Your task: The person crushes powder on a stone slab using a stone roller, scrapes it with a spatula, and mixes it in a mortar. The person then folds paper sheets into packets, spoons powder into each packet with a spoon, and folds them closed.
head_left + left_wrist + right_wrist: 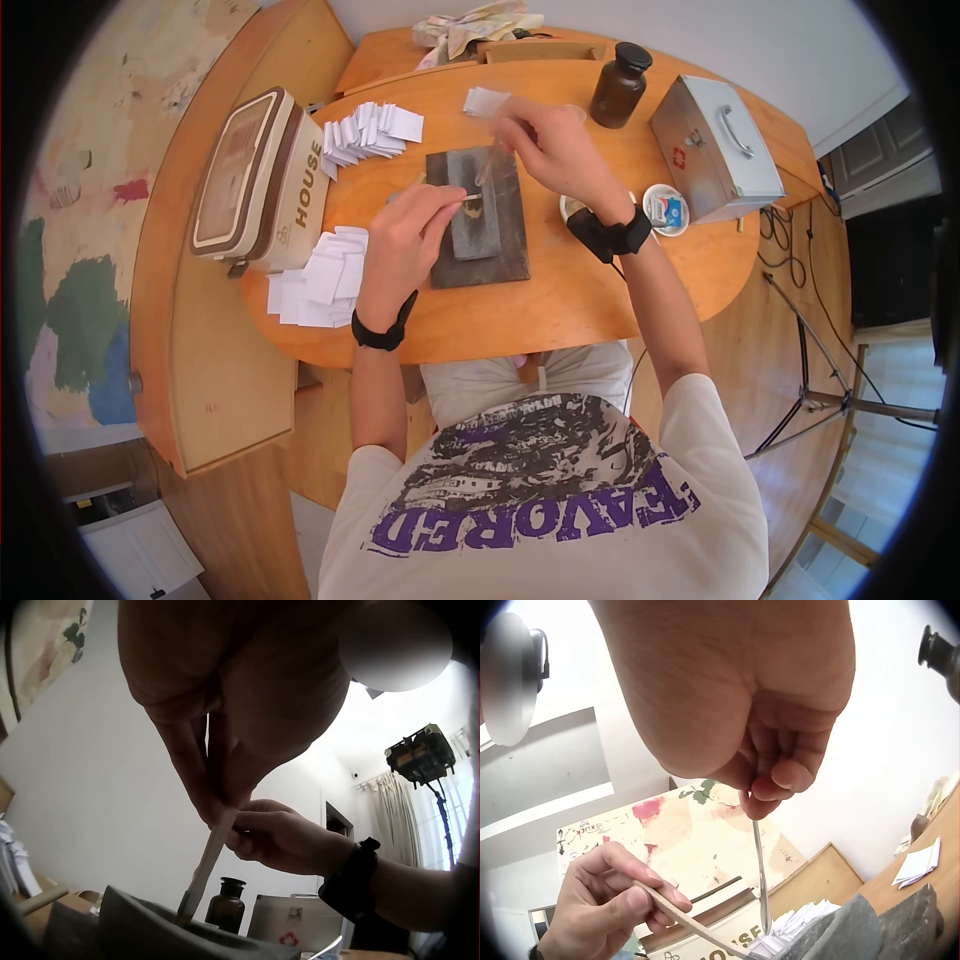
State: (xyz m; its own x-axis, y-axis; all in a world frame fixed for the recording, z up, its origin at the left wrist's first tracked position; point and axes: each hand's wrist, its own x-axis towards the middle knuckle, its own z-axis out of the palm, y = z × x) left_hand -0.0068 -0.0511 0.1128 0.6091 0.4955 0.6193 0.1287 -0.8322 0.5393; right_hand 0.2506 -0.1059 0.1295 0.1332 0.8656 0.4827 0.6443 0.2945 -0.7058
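Observation:
My left hand [410, 235] is over the left part of a grey slab [475, 240], which lies on a dark board [512, 262]. It pinches a thin, flat, pale stick [206, 870] that slants down to the slab. Above and to the right, my right hand [560, 148] holds a thin, shiny, narrow tool [761, 877] between thumb and fingers, pointing down; its lower tip is hard to tell. A dark wet-looking patch marks the slab's middle. In the right wrist view, the left hand [607, 904] holds the stick near its upper end.
White paper piles [370, 132] and loose papers [325, 280] lie left, beside a HOUSE box [275, 190]. A small paper stack [485, 101] lies at the back. Right are a brown bottle [620, 88], a metal case [715, 150] and a small dish [652, 222] with a blue packet.

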